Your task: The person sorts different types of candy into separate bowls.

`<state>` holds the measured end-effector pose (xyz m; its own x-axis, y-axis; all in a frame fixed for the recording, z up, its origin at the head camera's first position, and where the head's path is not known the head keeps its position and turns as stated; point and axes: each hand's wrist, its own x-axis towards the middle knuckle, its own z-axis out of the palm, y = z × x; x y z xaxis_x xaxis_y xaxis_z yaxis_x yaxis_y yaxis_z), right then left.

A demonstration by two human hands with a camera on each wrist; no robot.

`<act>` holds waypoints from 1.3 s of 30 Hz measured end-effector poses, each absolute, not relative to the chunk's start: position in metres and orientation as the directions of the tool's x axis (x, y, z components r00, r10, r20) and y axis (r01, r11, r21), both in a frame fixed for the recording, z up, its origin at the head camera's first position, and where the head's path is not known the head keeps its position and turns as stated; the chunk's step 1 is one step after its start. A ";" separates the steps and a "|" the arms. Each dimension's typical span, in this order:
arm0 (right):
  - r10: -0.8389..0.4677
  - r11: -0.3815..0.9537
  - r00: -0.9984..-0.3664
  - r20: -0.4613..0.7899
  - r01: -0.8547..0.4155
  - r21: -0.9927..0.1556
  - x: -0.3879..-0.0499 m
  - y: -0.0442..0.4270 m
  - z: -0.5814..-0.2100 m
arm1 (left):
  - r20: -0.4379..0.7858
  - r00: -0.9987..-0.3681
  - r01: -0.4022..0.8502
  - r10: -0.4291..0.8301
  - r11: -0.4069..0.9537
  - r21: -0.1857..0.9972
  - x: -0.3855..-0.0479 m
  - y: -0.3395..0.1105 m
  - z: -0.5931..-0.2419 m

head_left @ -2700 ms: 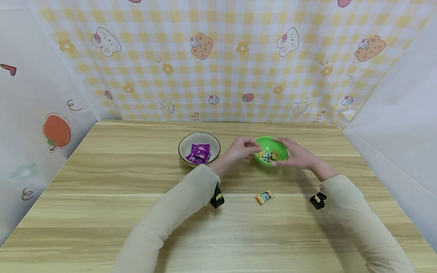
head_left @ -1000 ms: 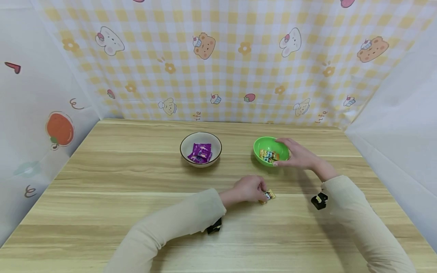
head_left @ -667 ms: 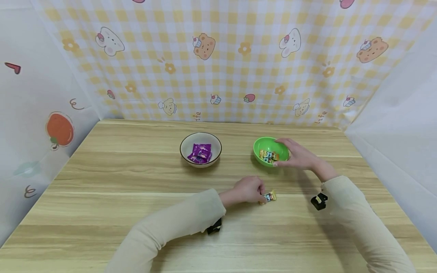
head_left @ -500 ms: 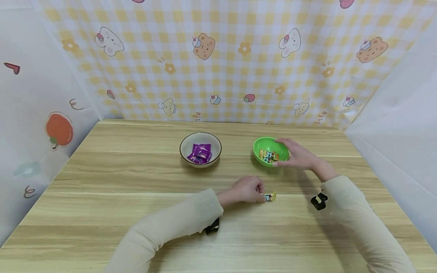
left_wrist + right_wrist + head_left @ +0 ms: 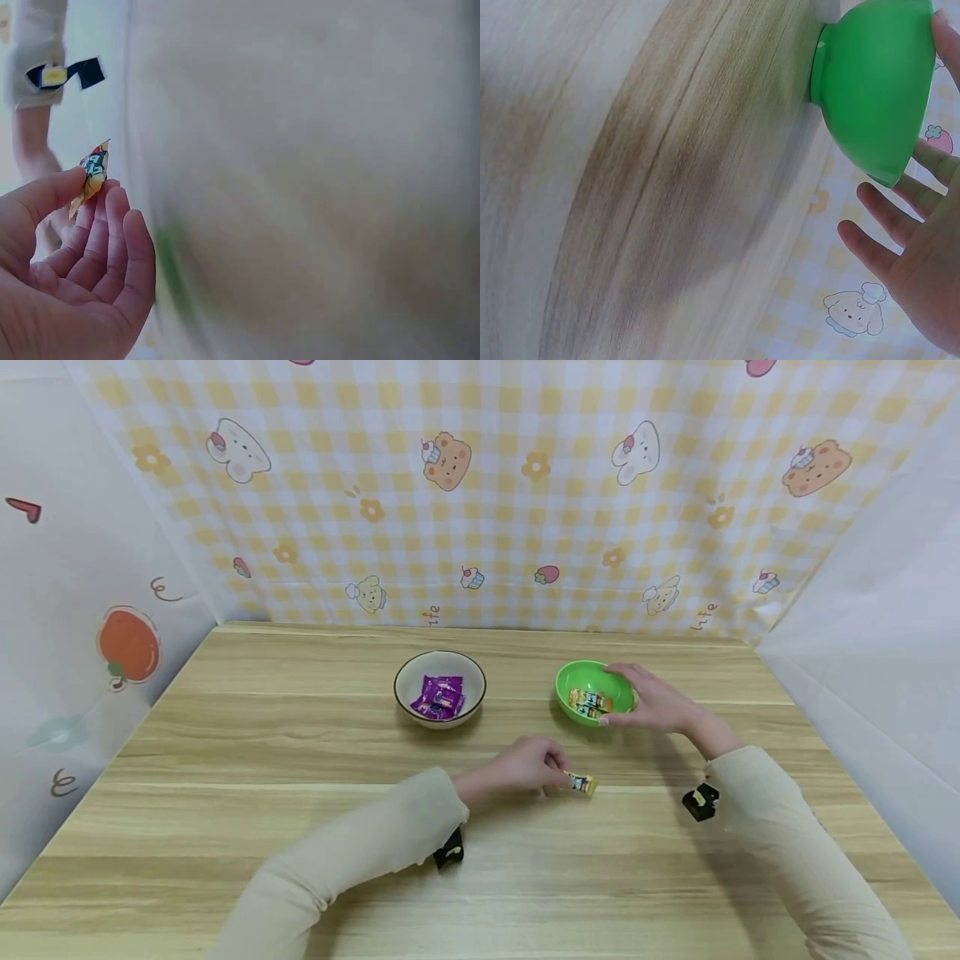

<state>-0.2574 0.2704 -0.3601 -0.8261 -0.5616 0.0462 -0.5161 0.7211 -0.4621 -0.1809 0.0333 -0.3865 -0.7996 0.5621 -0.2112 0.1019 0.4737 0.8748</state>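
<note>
My left hand [image 5: 528,764] pinches a small yellow-wrapped candy [image 5: 581,783] by one end, just over the table. In the left wrist view, thumb and index finger hold that candy [image 5: 95,172] while the other fingers curve beneath it. To the right stands a green bowl [image 5: 581,672] with several yellow-wrapped candies [image 5: 591,702] inside. My right hand [image 5: 652,697] grips its right side, thumb at the near rim and a finger at the far rim. The right wrist view shows the bowl's outer wall [image 5: 874,82], with some fingers spread away from it.
Left of the green bowl, a white bowl [image 5: 408,681] with a dark rim holds several purple-wrapped packets [image 5: 442,696]. Both stand toward the back of the wood-grain table [image 5: 315,735]. A yellow checked cloth [image 5: 495,527] hangs behind the table.
My left hand went from the green bowl down to the candy on the table, pinched it, and has now lifted it slightly back and left. The right hand stays at the green bowl.
</note>
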 end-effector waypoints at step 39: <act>-0.560 0.725 -0.828 0.028 -0.507 -0.466 -0.257 0.270 -0.358 | -0.100 -0.975 -0.024 0.199 0.355 0.935 -0.261 0.056 -0.336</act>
